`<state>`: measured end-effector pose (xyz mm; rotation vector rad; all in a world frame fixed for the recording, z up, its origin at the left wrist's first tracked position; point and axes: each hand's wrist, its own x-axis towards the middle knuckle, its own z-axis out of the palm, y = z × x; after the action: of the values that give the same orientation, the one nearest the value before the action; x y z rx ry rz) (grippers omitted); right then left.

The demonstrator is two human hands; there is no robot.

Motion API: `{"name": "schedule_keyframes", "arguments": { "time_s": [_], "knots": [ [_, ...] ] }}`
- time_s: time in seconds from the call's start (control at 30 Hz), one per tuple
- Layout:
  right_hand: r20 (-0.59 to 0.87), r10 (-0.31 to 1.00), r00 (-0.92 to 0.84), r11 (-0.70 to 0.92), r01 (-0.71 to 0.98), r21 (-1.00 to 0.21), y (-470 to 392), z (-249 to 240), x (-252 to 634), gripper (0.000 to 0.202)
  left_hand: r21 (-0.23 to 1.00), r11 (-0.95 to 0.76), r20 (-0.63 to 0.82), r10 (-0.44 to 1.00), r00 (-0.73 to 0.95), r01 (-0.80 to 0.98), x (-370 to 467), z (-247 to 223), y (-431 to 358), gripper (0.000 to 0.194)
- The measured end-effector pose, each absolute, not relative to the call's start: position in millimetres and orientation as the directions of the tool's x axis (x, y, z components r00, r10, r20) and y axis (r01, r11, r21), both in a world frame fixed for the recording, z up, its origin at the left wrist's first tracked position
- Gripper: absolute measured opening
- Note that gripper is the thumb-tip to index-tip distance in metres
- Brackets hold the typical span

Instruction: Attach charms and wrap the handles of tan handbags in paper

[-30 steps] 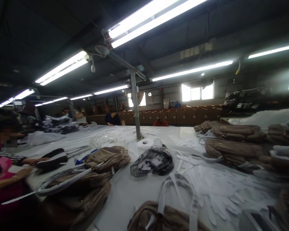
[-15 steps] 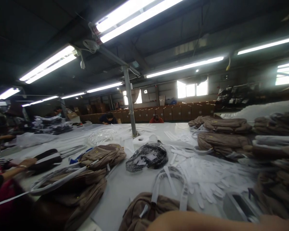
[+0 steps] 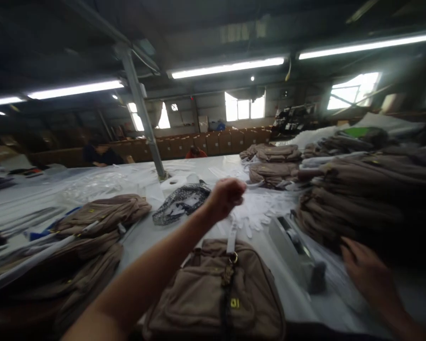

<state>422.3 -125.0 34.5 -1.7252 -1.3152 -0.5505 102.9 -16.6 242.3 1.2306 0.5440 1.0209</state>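
Note:
A brown handbag with a yellow logo and a dark hanging charm stands on the table in front of me. Its white-wrapped handle runs up toward my left hand, which is closed in a fist around the handle's upper part; the grip itself is partly hidden. My right hand is on the right, fingers loosely stretched at the lower edge of a pile of brown bags. Whether those fingers touch the pile is hard to tell in the dark.
A grey tape dispenser lies between the handbag and the pile. White strips are scattered behind it. A black speckled bundle and more brown bags are to the left. A metal post rises beyond; people work across the table.
The view has swung right. My left hand has come up over the handbag to its handle, and the bag stands more upright. My right hand now shows beside the pile.

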Motion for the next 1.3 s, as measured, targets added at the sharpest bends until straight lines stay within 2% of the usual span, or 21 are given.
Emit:
{"name": "schedule_keyframes", "arguments": {
  "time_s": [0.07, 0.13, 0.17, 0.23, 0.33, 0.4, 0.47, 0.53, 0.67, 0.87, 1.0, 1.13, 1.2, 1.3],
  "knots": [
    [0.777, 0.561, 0.286, -0.06, 0.95, -0.306, -132.7, 41.1, 414.9, 0.041, 0.961, 0.042, 0.094, 0.88, 0.465, -0.273, 56.8, 231.5, -18.2, 0.02],
    [0.737, 0.598, 0.314, -0.036, 0.93, -0.367, -141.4, 45.8, 389.8, 0.039, 0.983, 0.099, -0.016, 0.885, 0.464, -0.156, 16.1, 213.5, -28.2, 0.027],
    [0.681, 0.642, 0.353, -0.026, 0.897, -0.441, -146.2, 47.0, 371.9, 0.038, 0.994, 0.11, -0.108, 0.884, 0.455, 0.023, -1.6, 202.7, -36.1, 0.032],
    [0.513, 0.751, 0.417, -0.001, 0.777, -0.63, -154.7, 46.8, 330.5, 0.036, 0.966, 0.094, -0.194, 0.878, 0.436, 0.241, -31.0, 179.1, -54.6, 0.037],
    [0.238, 0.895, 0.376, 0.029, 0.484, -0.875, -158.4, 43.9, 269.5, 0.039, 0.92, 0.12, -0.272, 0.882, 0.386, 0.374, -58.4, 143.2, -78.0, 0.036],
    [0.094, 0.954, 0.285, -0.006, 0.329, -0.944, -153.1, 43.1, 237.1, 0.041, 0.918, 0.136, -0.278, 0.892, 0.358, 0.373, -65.7, 122.1, -85.5, 0.041],
    [0.019, 0.976, 0.219, -0.047, 0.291, -0.956, -143.1, 43.6, 213.4, 0.036, 0.926, 0.133, -0.263, 0.899, 0.351, 0.352, -64.7, 104.0, -85.8, 0.044],
    [0.028, 0.98, 0.197, -0.049, 0.374, -0.926, -130.9, 44.0, 197.0, 0.031, 0.943, 0.118, -0.232, 0.904, 0.36, 0.311, -55.8, 87.4, -79.7, 0.037],
    [0.078, 0.973, 0.215, -0.068, 0.598, -0.798, -108.3, 36.4, 176.7, 0.036, 0.973, 0.14, -0.198, 0.917, 0.347, 0.185, -18.3, 52.9, -57.9, 0.033],
    [-0.008, 0.96, 0.28, -0.193, 0.639, -0.745, -95.0, 21.8, 160.5, 0.03, 0.962, 0.25, -0.272, 0.894, 0.357, 0.108, 30.0, 8.1, -35.8, 0.032],
    [-0.062, 0.943, 0.328, -0.23, 0.503, -0.833, -96.4, 31.0, 161.0, 0.021, 0.958, 0.281, -0.281, 0.881, 0.381, 0.057, 28.3, 1.1, -33.7, 0.03],
    [-0.199, 0.938, 0.283, -0.26, 0.197, -0.945, -95.9, 32.2, 163.4, 0.028, 0.923, 0.385, -0.34, 0.831, 0.44, -0.014, 21.4, 5.5, -33.1, 0.027],
    [-0.254, 0.939, 0.231, -0.277, 0.069, -0.958, -95.2, 28.0, 163.4, 0.033, 0.893, 0.448, -0.383, 0.803, 0.457, -0.037, 19.6, 7.7, -32.4, 0.026],
    [-0.289, 0.935, 0.208, -0.291, -0.02, -0.956, -95.6, 23.1, 162.4, 0.032, 0.879, 0.476, -0.437, 0.771, 0.463, 0.035, 17.6, 7.9, -31.2, 0.027]
  ]
}}
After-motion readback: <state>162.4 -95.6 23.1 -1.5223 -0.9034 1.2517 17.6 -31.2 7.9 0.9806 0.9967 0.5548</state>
